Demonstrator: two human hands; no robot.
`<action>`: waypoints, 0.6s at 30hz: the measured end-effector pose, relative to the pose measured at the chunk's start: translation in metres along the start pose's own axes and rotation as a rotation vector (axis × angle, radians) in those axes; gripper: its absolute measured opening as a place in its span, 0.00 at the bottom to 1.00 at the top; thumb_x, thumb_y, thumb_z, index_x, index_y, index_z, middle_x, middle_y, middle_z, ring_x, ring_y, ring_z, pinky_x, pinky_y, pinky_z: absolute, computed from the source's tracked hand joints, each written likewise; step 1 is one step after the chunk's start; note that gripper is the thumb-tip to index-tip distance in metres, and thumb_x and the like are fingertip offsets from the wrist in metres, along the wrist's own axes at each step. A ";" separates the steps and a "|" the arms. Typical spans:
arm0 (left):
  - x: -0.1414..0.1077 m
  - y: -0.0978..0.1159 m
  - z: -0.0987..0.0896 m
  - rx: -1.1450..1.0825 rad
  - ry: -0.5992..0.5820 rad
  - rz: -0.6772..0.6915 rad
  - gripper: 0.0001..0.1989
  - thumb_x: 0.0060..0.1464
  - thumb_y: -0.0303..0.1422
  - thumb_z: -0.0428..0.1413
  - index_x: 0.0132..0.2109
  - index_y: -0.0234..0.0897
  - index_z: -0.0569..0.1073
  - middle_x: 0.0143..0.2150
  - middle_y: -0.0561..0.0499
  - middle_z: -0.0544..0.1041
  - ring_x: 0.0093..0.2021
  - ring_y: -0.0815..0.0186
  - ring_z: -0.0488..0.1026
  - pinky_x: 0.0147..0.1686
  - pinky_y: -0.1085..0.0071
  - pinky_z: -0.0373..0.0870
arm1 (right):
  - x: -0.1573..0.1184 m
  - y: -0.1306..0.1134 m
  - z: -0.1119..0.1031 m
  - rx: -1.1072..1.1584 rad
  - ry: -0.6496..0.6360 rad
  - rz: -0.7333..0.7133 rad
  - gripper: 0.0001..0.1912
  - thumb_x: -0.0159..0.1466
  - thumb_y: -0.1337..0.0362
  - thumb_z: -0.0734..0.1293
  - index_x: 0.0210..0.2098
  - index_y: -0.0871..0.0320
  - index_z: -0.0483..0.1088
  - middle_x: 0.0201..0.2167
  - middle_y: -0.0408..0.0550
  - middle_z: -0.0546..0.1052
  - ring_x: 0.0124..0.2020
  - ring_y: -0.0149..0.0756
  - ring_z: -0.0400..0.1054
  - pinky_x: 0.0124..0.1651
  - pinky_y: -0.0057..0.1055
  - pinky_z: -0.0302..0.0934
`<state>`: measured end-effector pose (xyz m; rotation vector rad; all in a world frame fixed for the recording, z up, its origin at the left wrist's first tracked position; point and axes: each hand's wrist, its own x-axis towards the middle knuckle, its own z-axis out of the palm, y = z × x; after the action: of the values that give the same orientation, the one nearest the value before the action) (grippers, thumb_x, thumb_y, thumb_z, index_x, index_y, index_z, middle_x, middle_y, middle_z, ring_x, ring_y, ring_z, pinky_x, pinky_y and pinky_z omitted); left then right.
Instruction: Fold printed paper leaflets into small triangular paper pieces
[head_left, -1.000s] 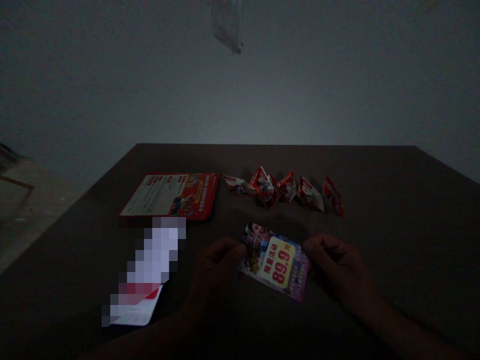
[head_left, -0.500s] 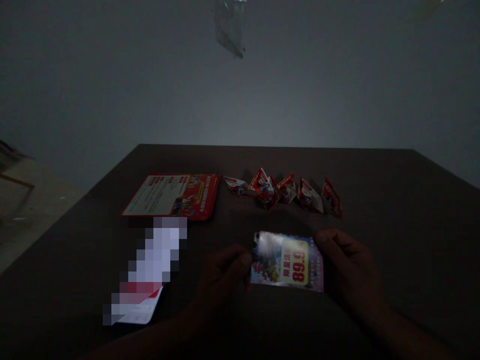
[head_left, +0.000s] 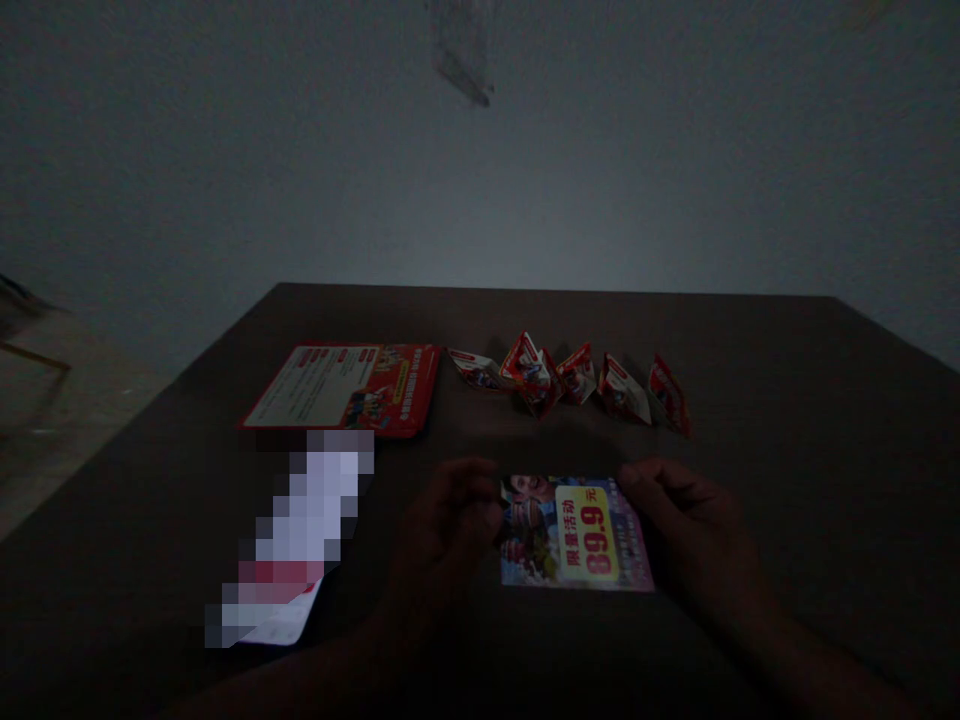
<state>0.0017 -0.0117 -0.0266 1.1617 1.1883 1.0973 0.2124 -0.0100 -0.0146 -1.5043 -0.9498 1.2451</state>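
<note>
A printed flyer [head_left: 574, 535] with a yellow price panel reading 89.9 is held between my two hands above the dark table. My left hand [head_left: 457, 525] pinches its left edge, thumb on the near face. At the upper right corner, my right hand [head_left: 686, 520] grips it between thumb and fingers. Beyond the flyer stand several folded red-and-white paper pieces [head_left: 529, 365] in a loose row. The undersides of both hands are in deep shadow.
A stack of red-and-white leaflets [head_left: 337, 390] lies on the left of the table [head_left: 360, 310]. In front of it is a phone [head_left: 281, 625] with a lit, partly pixelated screen. A pale wall [head_left: 637, 150] rises behind the table.
The flyer has tilted, its glare is gone and its print is clearer. My left fingers have shifted up along its left edge. The folded papers and leaflets have not been moved.
</note>
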 end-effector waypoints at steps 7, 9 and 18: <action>0.006 0.000 -0.001 0.783 -0.220 0.426 0.11 0.54 0.25 0.51 0.43 0.38 0.72 0.47 0.45 0.69 0.47 0.58 0.66 0.48 0.59 0.63 | 0.011 0.008 -0.006 -0.634 -0.135 -0.339 0.12 0.60 0.57 0.64 0.30 0.59 0.72 0.27 0.48 0.76 0.28 0.37 0.70 0.30 0.31 0.63; 0.007 0.000 -0.001 0.973 -0.307 0.496 0.11 0.56 0.26 0.49 0.45 0.37 0.72 0.46 0.46 0.70 0.47 0.58 0.66 0.48 0.57 0.62 | 0.013 0.010 -0.007 -0.862 -0.140 -0.536 0.09 0.60 0.61 0.64 0.34 0.59 0.73 0.33 0.51 0.76 0.34 0.41 0.70 0.38 0.38 0.64; -0.006 0.000 0.001 1.431 -0.462 0.666 0.20 0.57 0.25 0.46 0.56 0.26 0.65 0.51 0.39 0.70 0.50 0.52 0.65 0.51 0.57 0.60 | -0.016 0.014 0.012 -1.095 -0.429 -0.938 0.18 0.65 0.67 0.61 0.54 0.58 0.66 0.54 0.51 0.70 0.55 0.42 0.63 0.58 0.41 0.58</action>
<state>0.0021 -0.0174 -0.0266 2.8584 1.1699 0.1738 0.1974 -0.0264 -0.0251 -1.1770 -2.5109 0.2803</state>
